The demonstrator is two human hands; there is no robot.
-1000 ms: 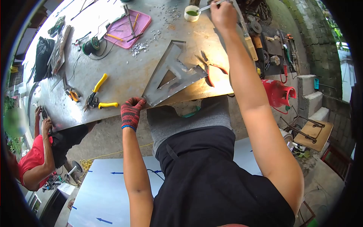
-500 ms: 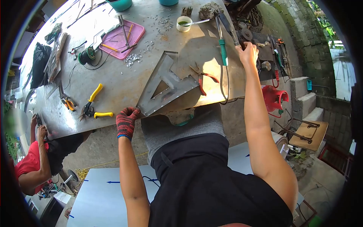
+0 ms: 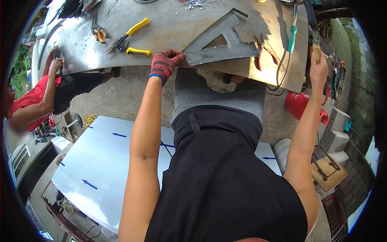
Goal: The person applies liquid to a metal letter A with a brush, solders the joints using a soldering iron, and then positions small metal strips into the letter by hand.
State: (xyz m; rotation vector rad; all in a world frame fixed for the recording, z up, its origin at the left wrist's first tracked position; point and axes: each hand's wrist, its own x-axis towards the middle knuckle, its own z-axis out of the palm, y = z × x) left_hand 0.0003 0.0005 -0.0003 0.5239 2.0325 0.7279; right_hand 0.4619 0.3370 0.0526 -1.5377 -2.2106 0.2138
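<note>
1. While the head camera looks down past the black apron, I see the left hand point(image 3: 164, 64), in a red-and-black knitted glove with a blue cuff, closed on the near left corner of the grey sheet-metal letter "A" point(image 3: 224, 39); its fingers curl over that corner at the edge of the steel-topped workbench point(image 3: 169, 28).
2. That metal letter lies flat on the bench near its front edge, apex pointing away from me and to the right.
3. My bare right hand point(image 3: 318, 68) is raised at the right end of the bench, fingers wrapped round the wooden handle of a tool point(image 3: 315, 49); the working end runs up out of view, so I cannot tell what tool it is.
4. Just left of that hand, a green-handled soldering iron point(image 3: 292, 34) lies on the bench, its dark cord trailing over the front edge.
5. Red-handled pliers point(image 3: 267, 54) rest beside the letter's right foot.
6. Yellow-handled tin snips point(image 3: 129, 39) lie left of the gloved hand, apart from it.
7. Below the bench's right end stands a red gas cylinder point(image 3: 300, 107).
8. At far left, a person in a red shirt point(image 3: 34, 99) has a hand at the bench's edge.
9. A pale metal sheet with blue arrows point(image 3: 100, 161) lies on the ground.
</note>
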